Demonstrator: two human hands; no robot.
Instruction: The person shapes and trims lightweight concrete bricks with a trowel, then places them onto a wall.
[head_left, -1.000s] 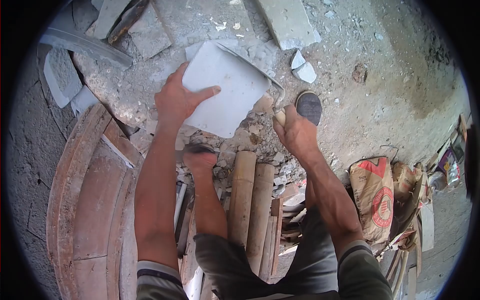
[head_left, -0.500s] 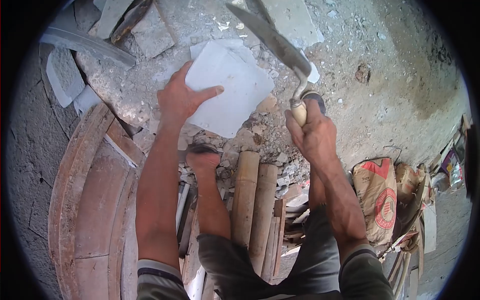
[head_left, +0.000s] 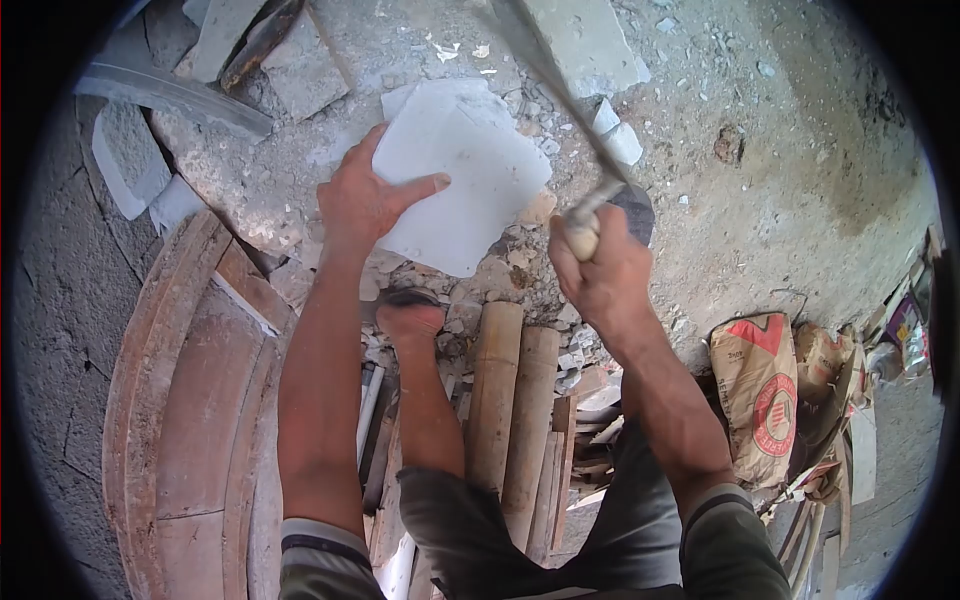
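My left hand (head_left: 362, 195) grips the left edge of a white slab of tile (head_left: 465, 180), thumb lying on its face and fingers round behind the edge. The slab has an uneven, broken outline. My right hand (head_left: 605, 265) is closed round the pale handle of a masonry trowel (head_left: 570, 100). Its blade points up and to the left, seen nearly edge-on and smeared by motion, to the right of the slab and apart from it. White fragments (head_left: 622, 143) lie on the ground beside the blade.
Bamboo poles (head_left: 495, 400) and wooden strips lie between my legs. A curved wooden piece (head_left: 165, 400) stands at left, a cement sack (head_left: 755, 400) at right. Broken slabs (head_left: 305, 75) and rubble (head_left: 500, 265) litter the ground around my foot (head_left: 412, 315).
My right hand has shifted slightly left and down, turning the trowel so its blade shows nearly edge-on. My left hand and the slab have hardly moved.
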